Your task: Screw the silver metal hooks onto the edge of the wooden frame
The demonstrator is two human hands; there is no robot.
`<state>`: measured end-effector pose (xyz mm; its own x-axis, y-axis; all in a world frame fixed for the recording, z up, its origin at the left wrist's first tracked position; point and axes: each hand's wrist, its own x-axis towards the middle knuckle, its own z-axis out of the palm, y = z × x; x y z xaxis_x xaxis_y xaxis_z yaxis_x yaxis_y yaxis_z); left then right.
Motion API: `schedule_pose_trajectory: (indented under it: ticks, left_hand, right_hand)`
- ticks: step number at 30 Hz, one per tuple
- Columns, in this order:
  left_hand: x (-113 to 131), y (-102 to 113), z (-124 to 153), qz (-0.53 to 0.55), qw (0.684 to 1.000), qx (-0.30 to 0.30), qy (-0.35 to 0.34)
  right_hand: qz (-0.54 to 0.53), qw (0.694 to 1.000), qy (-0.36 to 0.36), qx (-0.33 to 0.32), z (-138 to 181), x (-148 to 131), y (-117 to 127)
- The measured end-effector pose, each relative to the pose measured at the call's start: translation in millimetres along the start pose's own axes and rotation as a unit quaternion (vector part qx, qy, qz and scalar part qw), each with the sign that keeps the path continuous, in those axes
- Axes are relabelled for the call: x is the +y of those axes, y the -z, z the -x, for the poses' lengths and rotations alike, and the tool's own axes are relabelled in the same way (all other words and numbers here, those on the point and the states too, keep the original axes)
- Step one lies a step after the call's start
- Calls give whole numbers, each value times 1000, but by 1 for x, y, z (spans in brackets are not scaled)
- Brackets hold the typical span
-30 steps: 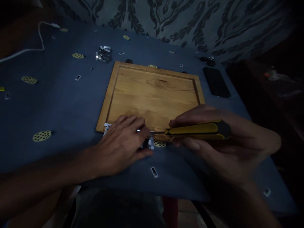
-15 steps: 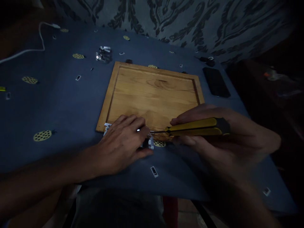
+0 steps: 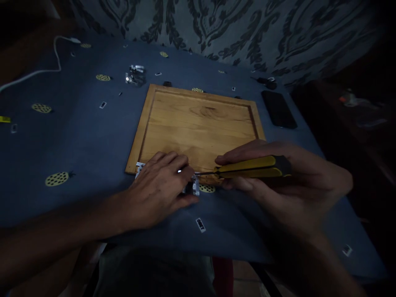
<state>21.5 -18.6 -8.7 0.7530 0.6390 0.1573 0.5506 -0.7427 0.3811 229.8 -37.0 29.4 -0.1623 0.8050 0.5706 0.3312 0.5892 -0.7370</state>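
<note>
A wooden cabinet door (image 3: 198,123) with a raised frame lies on the table. At its near edge my left hand (image 3: 162,185) presses down, fingers curled over a silver metal hinge (image 3: 196,186); part of the hinge shows beyond my fingertips and another bit by the door's near left corner. My right hand (image 3: 303,181) grips a screwdriver (image 3: 252,167) by its yellow and black handle. The screwdriver lies nearly level, its shaft pointing left, and the tip meets the hinge beside my left fingers. Whatever screw is there is too small to make out.
More metal hinges (image 3: 135,75) lie beyond the door's far left corner. A black phone (image 3: 279,109) rests to the right, with a dark object like keys (image 3: 267,81) behind it. A white cable (image 3: 57,53) runs along the left. Patterned wall (image 3: 210,24) bounds the table's back.
The view has shifted slightly. My right hand and the screwdriver have moved a little to the left; my left hand keeps its place on the hinge.
</note>
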Motion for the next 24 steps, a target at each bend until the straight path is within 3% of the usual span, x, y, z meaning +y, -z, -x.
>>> schedule_pose_trajectory:
  ticks: [5,11,17,24]
  left_hand:
    - [0,0,1,-2,1000,1,0]
    - [0,1,1,-6,1000,9,-3]
    - [1,2,0,-7,1000,0,3]
    - [1,2,0,-13,1000,1,0]
  right_hand:
    - [-4,1000,-25,11,5,-3,0]
    - [-27,987,-82,137,12,-2,-4]
    - [9,997,-52,53,11,3,-1]
    - [34,997,-29,57,10,4,-3]
